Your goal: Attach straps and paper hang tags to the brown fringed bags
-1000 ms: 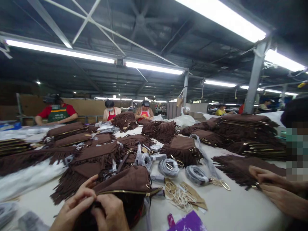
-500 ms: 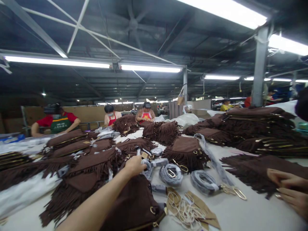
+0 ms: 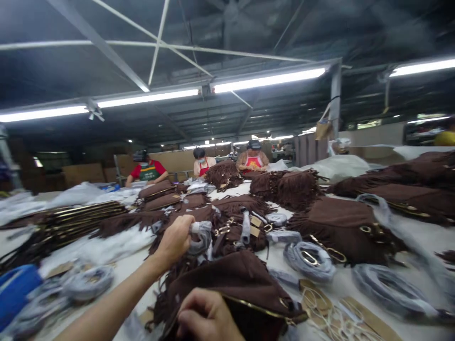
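My left hand (image 3: pixel 178 238) is closed on a coiled strap (image 3: pixel 201 237) wrapped in clear plastic, raised above the table. Close to the front, my right hand (image 3: pixel 209 310) has curled fingers at the edge of a dark brown fringed bag (image 3: pixel 231 279), seemingly gripping it; its fingertips are partly hidden. A gold zip runs along this bag, with a small ring at its right end. Beyond it lie gold clasps (image 3: pixel 223 229) and brown paper tags (image 3: pixel 255 226) on another bag.
Plastic-wrapped strap coils (image 3: pixel 309 262) lie to the right, with tags and white strings (image 3: pixel 330 312) in front. Fringed bags (image 3: pixel 341 227) cover much of the table. At left are stacked zipped bags (image 3: pixel 85 218) and a blue object (image 3: pixel 21 289). Several co-workers (image 3: pixel 147 170) work opposite.
The view has swung left. My left hand has lifted the wrapped strap coil off the pile. My right hand is now at the front bag; a hand seen earlier at the right edge is gone from there.
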`<state>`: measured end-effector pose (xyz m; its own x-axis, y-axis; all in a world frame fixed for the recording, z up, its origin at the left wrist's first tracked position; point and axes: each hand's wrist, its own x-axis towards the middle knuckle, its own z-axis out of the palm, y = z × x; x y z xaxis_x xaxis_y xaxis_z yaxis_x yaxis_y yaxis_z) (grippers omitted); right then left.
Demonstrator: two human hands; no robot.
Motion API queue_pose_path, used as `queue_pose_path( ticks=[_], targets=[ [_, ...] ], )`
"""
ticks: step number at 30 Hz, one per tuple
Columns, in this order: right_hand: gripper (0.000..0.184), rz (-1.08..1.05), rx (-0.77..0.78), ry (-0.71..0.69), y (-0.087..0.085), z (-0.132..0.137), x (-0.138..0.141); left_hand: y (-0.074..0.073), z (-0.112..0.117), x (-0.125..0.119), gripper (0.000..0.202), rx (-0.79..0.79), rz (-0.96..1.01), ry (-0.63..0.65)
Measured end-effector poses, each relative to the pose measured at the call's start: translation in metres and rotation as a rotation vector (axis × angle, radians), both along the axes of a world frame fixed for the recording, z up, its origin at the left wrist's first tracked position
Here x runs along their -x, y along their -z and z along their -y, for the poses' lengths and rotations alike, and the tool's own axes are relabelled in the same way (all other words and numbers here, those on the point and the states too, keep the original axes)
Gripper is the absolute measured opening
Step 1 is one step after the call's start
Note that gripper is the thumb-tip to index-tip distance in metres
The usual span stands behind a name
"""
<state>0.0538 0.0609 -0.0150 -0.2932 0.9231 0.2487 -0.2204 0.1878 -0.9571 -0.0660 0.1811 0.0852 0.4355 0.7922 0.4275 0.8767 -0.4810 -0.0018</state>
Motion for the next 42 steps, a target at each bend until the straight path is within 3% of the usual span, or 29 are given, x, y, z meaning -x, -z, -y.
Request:
queue_pose_path(
  ticks=[4, 7, 9, 13, 20, 24, 29, 37, 42],
  targets=[
    [0.042, -0.115, 0.127, 0.018, 0.001, -0.011, 0.0, 0.036, 0.037, 0.066, 0.054, 0.21, -0.313, -0.112],
    [0.048, -0.068, 0.17, -0.026, 0.01, -0.013, 0.002, 0.06, 0.048, 0.084, 0.069, 0.323, -0.358, -0.139],
    [0.05, -0.03, 0.178, -0.038, 0.012, -0.011, 0.001, 0.066, 0.047, 0.085, 0.075, 0.373, -0.312, -0.047],
    [0.053, 0.012, 0.19, -0.034, 0.009, -0.007, -0.003, 0.064, 0.039, 0.08, 0.053, 0.49, -0.198, 0.141],
    [0.051, 0.028, 0.195, -0.045, 0.013, -0.013, -0.002, 0.071, 0.039, 0.077, 0.023, 0.396, -0.14, 0.122],
    [0.049, 0.033, 0.214, -0.038, 0.015, -0.015, 0.001, 0.074, 0.046, 0.07, 0.025, 0.294, -0.068, 0.095],
    [0.045, -0.014, 0.24, -0.001, 0.019, -0.017, 0.005, 0.069, 0.061, 0.061, 0.027, 0.201, 0.102, 0.238],
    [0.041, -0.04, 0.257, 0.022, 0.019, -0.018, 0.007, 0.065, 0.074, 0.054, 0.023, 0.182, 0.141, 0.153],
    [0.043, -0.079, 0.259, 0.056, 0.02, -0.018, 0.011, 0.068, 0.081, 0.053, 0.026, 0.167, 0.132, 0.202]
  ],
)
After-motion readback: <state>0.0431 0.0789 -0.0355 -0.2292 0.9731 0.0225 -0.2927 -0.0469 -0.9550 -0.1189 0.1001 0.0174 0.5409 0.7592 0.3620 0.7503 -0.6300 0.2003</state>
